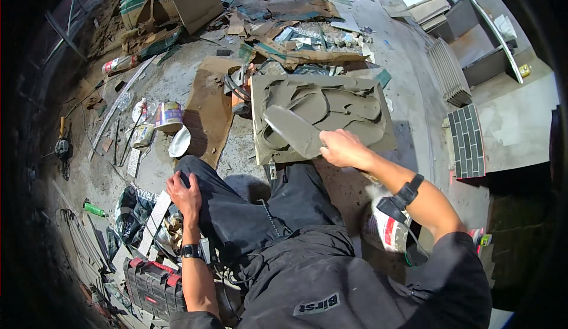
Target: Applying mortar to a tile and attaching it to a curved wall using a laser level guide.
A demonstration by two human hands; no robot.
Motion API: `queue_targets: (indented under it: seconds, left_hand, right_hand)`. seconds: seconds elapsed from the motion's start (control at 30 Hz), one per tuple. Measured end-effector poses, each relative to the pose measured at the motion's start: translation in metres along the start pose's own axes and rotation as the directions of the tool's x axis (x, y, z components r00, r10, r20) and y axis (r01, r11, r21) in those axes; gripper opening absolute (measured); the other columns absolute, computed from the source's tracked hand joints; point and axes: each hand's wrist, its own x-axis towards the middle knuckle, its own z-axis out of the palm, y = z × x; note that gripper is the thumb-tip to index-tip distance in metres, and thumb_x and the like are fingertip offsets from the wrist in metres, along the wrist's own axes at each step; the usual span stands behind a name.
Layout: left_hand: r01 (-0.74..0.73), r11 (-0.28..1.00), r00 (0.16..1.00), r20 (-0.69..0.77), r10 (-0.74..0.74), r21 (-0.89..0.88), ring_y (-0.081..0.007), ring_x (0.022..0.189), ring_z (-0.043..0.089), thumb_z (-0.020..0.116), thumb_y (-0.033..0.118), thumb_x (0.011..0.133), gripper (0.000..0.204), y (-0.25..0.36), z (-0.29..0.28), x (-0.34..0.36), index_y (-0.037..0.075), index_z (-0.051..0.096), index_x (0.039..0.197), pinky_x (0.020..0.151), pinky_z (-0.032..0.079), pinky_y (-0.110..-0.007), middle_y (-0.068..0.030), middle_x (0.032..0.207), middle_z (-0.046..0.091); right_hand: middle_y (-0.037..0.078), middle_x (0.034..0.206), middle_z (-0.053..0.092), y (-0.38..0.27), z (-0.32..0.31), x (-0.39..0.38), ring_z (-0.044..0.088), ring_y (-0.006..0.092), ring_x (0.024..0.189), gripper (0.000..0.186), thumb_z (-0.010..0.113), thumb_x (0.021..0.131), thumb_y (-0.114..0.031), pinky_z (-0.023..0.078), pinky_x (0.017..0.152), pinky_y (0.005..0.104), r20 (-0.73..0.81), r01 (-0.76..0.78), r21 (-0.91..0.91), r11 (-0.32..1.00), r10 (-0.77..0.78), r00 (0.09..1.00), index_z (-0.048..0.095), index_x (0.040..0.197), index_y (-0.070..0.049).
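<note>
My right hand [344, 148] is closed round the handle of a trowel [291, 129], whose pointed blade lies on or just over grey mortar [355, 107]. Thick, ridged and swirled, the mortar covers most of a rectangular slab [255, 125] in front of my knees. Its pale left edge shows. My left hand [186, 195] rests on my left knee with its fingers spread, holding nothing. A wrist strap [406, 195] with a dark device sits on my right forearm, and a watch [191, 251] is on my left wrist.
A white bucket [384, 228] stands beside my right thigh. Left of me are a black and red toolbox [155, 287], paper cups [170, 116] and a green bottle [94, 209]. Cardboard [207, 104] and torn packaging litter the floor. Stacked tiles [448, 71] stand at the right.
</note>
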Motion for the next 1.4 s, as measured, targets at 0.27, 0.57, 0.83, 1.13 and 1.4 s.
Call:
queue_targets:
  seconds: [0.27,0.57,0.83,1.13,1.4]
  left_hand:
    - [0.021,1.000,1.000,-0.010,-0.021,-0.018,-0.0398,0.115,0.055,0.071,0.032,0.089,0.048,-0.010,-0.004,-0.003,-0.001,0.064,0.123,0.102,0.042,-0.048,-0.0212,0.119,0.058]
    - [-0.046,0.999,0.999,0.021,0.046,-0.010,-0.0410,0.116,0.055,0.068,0.034,0.093,0.049,-0.011,-0.005,0.000,-0.002,0.063,0.126,0.103,0.042,-0.048,-0.0236,0.121,0.059]
    - [-0.075,0.996,0.994,0.083,0.078,-0.042,-0.0418,0.114,0.055,0.066,0.029,0.095,0.046,-0.011,-0.001,0.004,-0.004,0.060,0.126,0.101,0.043,-0.047,-0.0239,0.119,0.059]
    - [-0.090,0.995,0.979,0.180,0.096,-0.037,-0.0422,0.113,0.056,0.062,0.028,0.099,0.046,-0.026,-0.008,0.010,-0.006,0.058,0.129,0.101,0.043,-0.046,-0.0250,0.121,0.058]
    - [-0.050,0.997,0.975,0.214,0.059,-0.050,-0.0412,0.115,0.057,0.060,0.031,0.100,0.048,-0.035,-0.007,0.010,-0.006,0.058,0.130,0.102,0.044,-0.045,-0.0254,0.123,0.058]
  right_hand:
    - [0.031,0.088,0.067,0.010,-0.001,-0.025,0.066,0.0524,0.090,0.022,0.060,0.087,-0.015,0.053,0.080,0.0575,0.029,-0.060,-0.192,0.980,0.067,0.997,0.058,0.095,0.006]
    - [0.029,0.079,0.067,0.049,0.010,-0.100,0.066,0.0501,0.080,0.022,0.064,0.090,-0.019,0.051,0.072,0.0593,-0.045,-0.138,-0.151,0.979,0.133,0.990,0.057,0.092,0.001]
    - [0.023,0.077,0.068,0.062,0.139,-0.133,0.067,0.0462,0.073,0.023,0.066,0.093,-0.024,0.052,0.062,0.0544,-0.395,-0.320,0.312,0.894,0.429,0.812,0.054,0.092,-0.004]
    - [0.016,0.072,0.062,0.082,0.272,-0.113,0.065,0.0376,0.060,0.019,0.065,0.096,-0.022,0.053,0.053,0.0468,-0.584,-0.257,0.200,0.945,0.326,0.744,0.054,0.089,-0.007]
    - [0.013,0.073,0.062,0.069,0.265,-0.173,0.065,0.0341,0.061,0.017,0.068,0.093,-0.020,0.052,0.054,0.0457,-0.603,-0.256,0.222,0.941,0.339,0.722,0.058,0.088,-0.007]
